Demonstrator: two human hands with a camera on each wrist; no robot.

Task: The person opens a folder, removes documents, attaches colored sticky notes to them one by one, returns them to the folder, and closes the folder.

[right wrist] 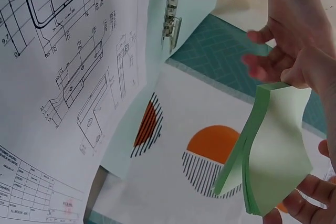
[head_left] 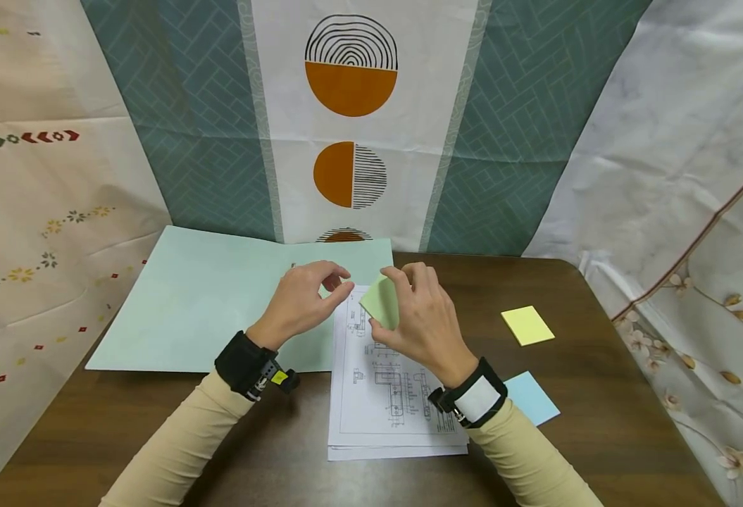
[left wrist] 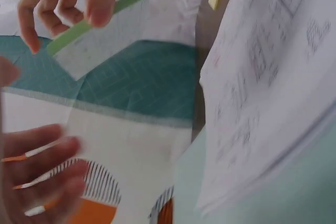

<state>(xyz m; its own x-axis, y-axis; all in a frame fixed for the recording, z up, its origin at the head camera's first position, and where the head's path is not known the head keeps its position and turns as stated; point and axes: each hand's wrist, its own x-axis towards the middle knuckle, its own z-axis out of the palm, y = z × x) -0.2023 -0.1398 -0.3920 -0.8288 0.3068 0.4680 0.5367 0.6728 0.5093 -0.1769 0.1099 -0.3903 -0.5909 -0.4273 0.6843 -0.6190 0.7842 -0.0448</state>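
Note:
A pad of light green sticky notes (head_left: 382, 304) is gripped at its edges by my right hand (head_left: 427, 320), held up over a stack of printed technical drawings (head_left: 386, 419). In the right wrist view the pad (right wrist: 278, 145) bends slightly, and some of its sheets are parted at the lower left. My left hand (head_left: 304, 299) hovers just left of the pad, its fingers loosely bent and holding nothing. In the left wrist view its fingers (left wrist: 52, 177) look blurred, apart from the pad (left wrist: 100, 27).
An opened pale green folder (head_left: 219, 303) lies under the drawings' left side, with a metal clip (right wrist: 170, 22) on it. To the right, on the brown table (head_left: 599, 394), are yellow sticky notes (head_left: 527, 325) and blue sticky notes (head_left: 534, 398), partly behind my right forearm. Patterned cloths hang around.

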